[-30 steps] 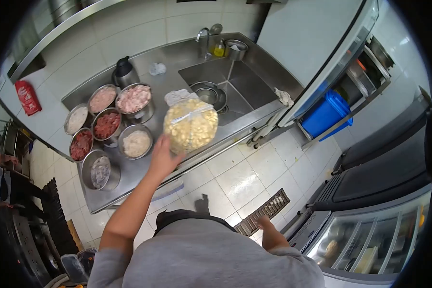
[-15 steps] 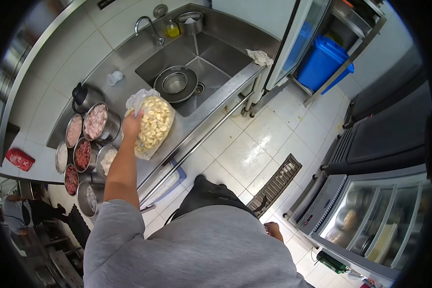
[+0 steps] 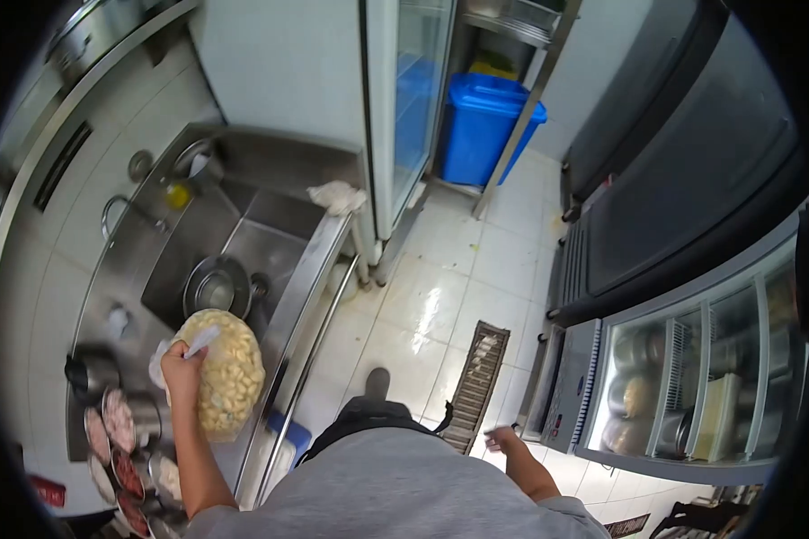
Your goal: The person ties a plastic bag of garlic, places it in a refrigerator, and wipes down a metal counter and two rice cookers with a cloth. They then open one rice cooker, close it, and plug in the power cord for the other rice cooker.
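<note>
My left hand (image 3: 183, 363) is closed around the gathered neck of a clear plastic bag of peeled garlic cloves (image 3: 223, 382). The full bag hangs over the counter's front part, close to the sink (image 3: 274, 220). My right hand (image 3: 502, 438) hangs out at my right side, away from everything. Its fingers are loosely bent and slightly blurred, with nothing seen in them. Left of the bag, on the steel counter (image 3: 121, 269), stand several metal pots of pink and red meat (image 3: 119, 420), partly cut off by my forearm.
A metal bowl (image 3: 214, 292) sits in the sink. A white cloth (image 3: 337, 198) lies on the counter's corner beside an open glass door (image 3: 411, 117). Beyond it stands a blue bin (image 3: 485, 126). A floor drain grate (image 3: 478, 386) and a glass-topped fridge (image 3: 692, 395) are to my right.
My view has turned right, so sink and pots appear farther left. The garlic bag in my left hand looks lifted and nearer. My right arm has swung out into fuller view.
</note>
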Tool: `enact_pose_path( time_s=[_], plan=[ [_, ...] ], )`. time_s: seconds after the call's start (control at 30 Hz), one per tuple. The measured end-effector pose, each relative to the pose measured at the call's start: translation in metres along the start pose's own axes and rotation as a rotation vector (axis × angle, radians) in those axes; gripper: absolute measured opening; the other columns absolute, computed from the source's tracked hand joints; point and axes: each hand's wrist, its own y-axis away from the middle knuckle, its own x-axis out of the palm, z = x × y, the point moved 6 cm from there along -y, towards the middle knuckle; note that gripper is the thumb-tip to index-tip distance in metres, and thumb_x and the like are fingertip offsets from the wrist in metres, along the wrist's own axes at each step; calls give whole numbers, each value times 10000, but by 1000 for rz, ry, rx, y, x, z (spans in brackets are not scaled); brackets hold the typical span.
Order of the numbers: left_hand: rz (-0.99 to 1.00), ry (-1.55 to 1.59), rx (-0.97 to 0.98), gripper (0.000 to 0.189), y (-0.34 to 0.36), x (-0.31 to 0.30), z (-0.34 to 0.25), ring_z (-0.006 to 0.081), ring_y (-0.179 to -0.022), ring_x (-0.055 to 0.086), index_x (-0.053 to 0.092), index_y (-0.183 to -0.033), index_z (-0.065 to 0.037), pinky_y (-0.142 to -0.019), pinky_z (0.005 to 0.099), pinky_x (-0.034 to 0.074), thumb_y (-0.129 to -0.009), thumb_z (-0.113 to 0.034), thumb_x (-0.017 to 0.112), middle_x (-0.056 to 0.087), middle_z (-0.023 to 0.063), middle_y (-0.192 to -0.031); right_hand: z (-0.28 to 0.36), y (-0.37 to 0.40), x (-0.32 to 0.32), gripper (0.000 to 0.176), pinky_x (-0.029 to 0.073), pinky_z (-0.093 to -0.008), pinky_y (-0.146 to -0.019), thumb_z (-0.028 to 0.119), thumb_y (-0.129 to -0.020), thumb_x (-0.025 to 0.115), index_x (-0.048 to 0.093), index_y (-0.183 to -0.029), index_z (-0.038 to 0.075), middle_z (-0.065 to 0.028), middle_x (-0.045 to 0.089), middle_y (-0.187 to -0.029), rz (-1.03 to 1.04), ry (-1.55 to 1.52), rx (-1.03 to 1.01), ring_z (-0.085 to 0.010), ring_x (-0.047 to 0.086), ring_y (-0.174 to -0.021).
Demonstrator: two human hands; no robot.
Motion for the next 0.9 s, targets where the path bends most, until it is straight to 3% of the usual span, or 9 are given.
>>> enact_pose_path(
  time_s=[0.03,0.07,0.1,0.17,0.27,0.37,0.43,0.67,0.9],
  plan=[
    [14,10,9,251,-7,19,-31,113,-538,399,504,-592,-55,-505,325,366,-745,-82,701,520,-10,-568,84,84,58,301,422,-389,-482,284,-878,585,674,-765,19,-83,580,-596,-527,522,-423,-242,531,-484],
    [122,-1,97,249,-13,45,-72,101,-541,390,497,-589,-57,-502,315,359,-741,-64,694,497,-11,-561,141,117,102,290,426,-377,-473,251,-903,547,660,-773,18,-85,563,-594,-415,485,-628,-219,525,-494],
    [235,-16,190,250,-16,75,-109,89,-543,382,489,-586,-58,-499,306,352,-737,-45,688,475,-12,-553,181,128,127,252,470,-359,-540,247,-914,529,651,-879,30,-96,615,-702,-384,190,-552,-191,589,-630],
    [433,-73,299,317,-12,144,-177,102,-540,410,472,-581,-61,-500,313,354,-687,-116,766,439,20,-545,265,149,187,305,516,-360,-740,290,-954,492,557,-1090,24,-123,637,-1019,-142,118,-637,-220,626,-873],
    [786,-78,716,401,3,243,-282,201,-537,447,455,-570,-57,-518,349,367,-671,-239,798,442,90,-565,346,216,269,489,496,-413,-918,431,-948,506,529,-1244,43,-132,611,-1164,240,-294,-735,-246,590,-1049],
    [1000,158,1134,449,22,330,-376,280,-570,462,450,-566,-66,-534,371,374,-641,-296,828,440,91,-572,413,221,273,572,471,-432,-966,494,-958,445,482,-1304,41,-125,583,-1233,363,-475,-976,-284,573,-1099],
    [1095,259,1310,449,42,381,-433,291,-605,483,450,-565,-66,-572,387,391,-637,-304,824,452,78,-575,446,296,281,674,426,-440,-1014,578,-940,407,445,-1340,37,-130,517,-1321,604,-604,-996,-309,519,-1178],
    [1189,453,1279,394,70,524,-537,274,-620,498,466,-582,-82,-626,376,408,-679,-291,785,455,61,-576,537,317,189,716,404,-451,-1032,609,-925,406,429,-1358,39,-137,490,-1348,629,-689,-987,-312,492,-1209],
    [1039,337,1091,361,-21,575,-579,324,-591,531,472,-607,-57,-583,394,421,-685,-232,779,488,117,-567,677,335,142,759,383,-462,-1050,640,-909,404,412,-1375,42,-144,463,-1376,694,-767,-1036,-316,466,-1239]
  ],
)
